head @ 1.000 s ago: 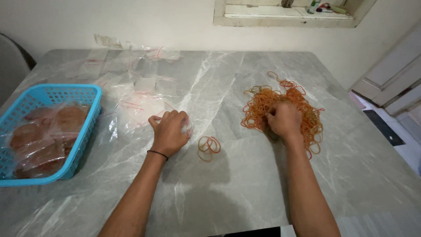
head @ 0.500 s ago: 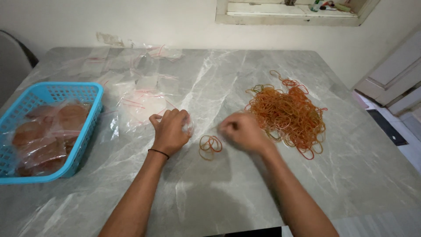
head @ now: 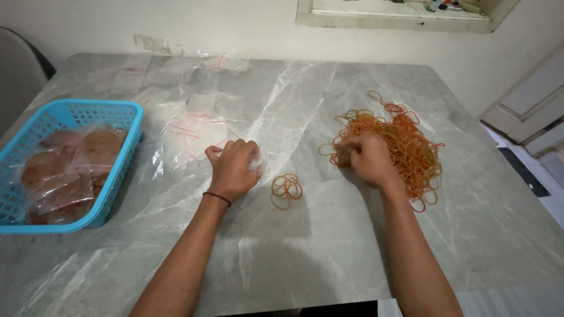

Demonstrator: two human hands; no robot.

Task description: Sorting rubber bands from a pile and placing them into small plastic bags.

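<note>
My left hand (head: 234, 169) rests on the grey marble table (head: 305, 246), fingers curled around a small clear plastic bag (head: 254, 164). My right hand (head: 365, 157) lies on the left edge of a big heap of orange and red rubber bands (head: 399, 147), fingertips pinched into the bands. Between the two hands sits a small cluster of rubber bands (head: 286, 189) on the bare table.
A blue plastic basket (head: 120, 176) at the left holds several filled clear bags. Loose empty clear zip bags (head: 188, 111) are spread over the far left of the table. A white wall and window ledge run behind; a doorway shows at the right.
My right hand went from the heap to the small cluster between my hands, then back to the heap's left edge. My left hand stayed put.
</note>
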